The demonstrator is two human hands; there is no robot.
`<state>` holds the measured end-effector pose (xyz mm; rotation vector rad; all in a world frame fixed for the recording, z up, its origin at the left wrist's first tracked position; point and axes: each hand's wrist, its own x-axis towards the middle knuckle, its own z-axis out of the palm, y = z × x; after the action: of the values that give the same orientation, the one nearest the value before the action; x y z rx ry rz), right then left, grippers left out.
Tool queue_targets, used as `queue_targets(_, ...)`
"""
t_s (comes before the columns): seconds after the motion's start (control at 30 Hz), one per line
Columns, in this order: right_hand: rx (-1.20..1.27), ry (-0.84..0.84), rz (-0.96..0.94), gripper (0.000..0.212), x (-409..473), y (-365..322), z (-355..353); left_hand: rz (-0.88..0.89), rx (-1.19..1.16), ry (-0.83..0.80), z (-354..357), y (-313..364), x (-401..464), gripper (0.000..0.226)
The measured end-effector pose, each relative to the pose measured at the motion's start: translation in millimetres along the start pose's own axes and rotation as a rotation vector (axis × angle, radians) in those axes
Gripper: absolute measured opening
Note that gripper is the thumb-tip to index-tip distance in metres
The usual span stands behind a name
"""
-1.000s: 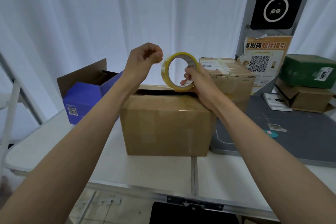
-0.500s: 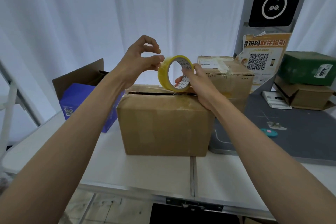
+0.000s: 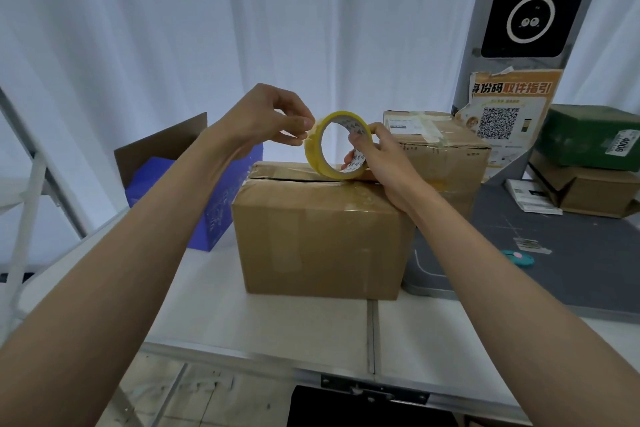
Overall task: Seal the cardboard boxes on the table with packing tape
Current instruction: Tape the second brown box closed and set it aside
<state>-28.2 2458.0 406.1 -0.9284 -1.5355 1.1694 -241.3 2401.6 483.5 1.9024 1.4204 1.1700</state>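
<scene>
A brown cardboard box stands in the middle of the white table, its top flaps closed with a dark seam showing. A yellow roll of packing tape stands on edge on the box top. My right hand grips the roll, fingers through its core. My left hand pinches at the roll's upper left rim, where the tape's end lies. A second brown box with old tape stands behind on the right.
An open blue box sits at the left. A grey cutting mat covers the right side, with a small teal cutter on it. A green box is stacked on a brown box at far right. White curtains hang behind.
My left hand's fingers, spread half a second ago, have closed into a pinch on the roll's rim. The roll stays on the box top in my right hand.
</scene>
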Motion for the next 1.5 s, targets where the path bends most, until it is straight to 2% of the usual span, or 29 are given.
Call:
queue_targets(0.07, 0.029, 0.008, 0.013, 0.026, -0.5, -0.9, 1.6, 0.024, -0.004, 0.048, 2.7, 1.2, -0.9, 0.006)
queue_targets(0.2, 0.096, 0.043, 0.093, 0.033, 2.4, -3.2, 2.6, 0.093, -0.165, 0.185, 1.0, 6.1, 0.7, 0.007)
queue_targets(0.37, 0.135, -0.032, 0.168, 0.029, 3.2, -7.0, 1.8, 0.186, -0.141, 0.294, 2.7, 9.3, 1.7, 0.008)
queue_targets(0.5, 0.111, -0.006, 0.074, 0.03, 2.0, -6.8, 1.2, 0.177, -0.223, 0.285, 9.7, 12.3, 6.1, 0.003)
queue_targets(0.63, -0.001, -0.094, -0.049, 0.015, -4.0, -3.6, -1.8, 0.172, -0.235, 0.331, 23.1, 16.4, 14.5, 0.003)
queue_targets(0.73, -0.053, -0.109, 0.015, 0.018, -7.7, -11.3, 2.6, 0.16, -0.225, 0.377, 25.1, 22.2, 22.1, 0.004)
queue_targets(0.83, -0.141, -0.149, 0.033, 0.035, -12.8, -19.7, 5.1, 0.137, -0.2, 0.414, 17.8, 27.6, 28.1, 0.005)
queue_targets(0.97, -0.34, -0.266, -0.088, 0.01, -22.9, -23.0, 4.7, 0.09, -0.222, 0.46, 3.5, 30.8, 29.9, 0.003)
queue_targets(1.07, -0.37, -0.252, -0.13, 0.032, -20.3, -21.8, 6.8, 0.054, -0.226, 0.444, -3.0, 27.8, 26.6, 0.003)
queue_targets(1.17, -0.404, -0.208, -0.122, 0.043, -12.8, -19.7, 7.4, 0.01, -0.271, 0.425, -7.6, 19.4, 20.3, 0.002)
queue_targets(1.4, -0.416, -0.135, -0.107, 0.018, 2.7, -28.4, 16.6, -0.142, -0.268, 0.437, -21.3, -8.9, 1.7, 0.006)
queue_targets(1.5, -0.403, -0.112, -0.091, 0.026, 6.8, -30.4, 21.0, -0.214, -0.251, 0.422, -25.4, -25.7, -7.2, 0.012)
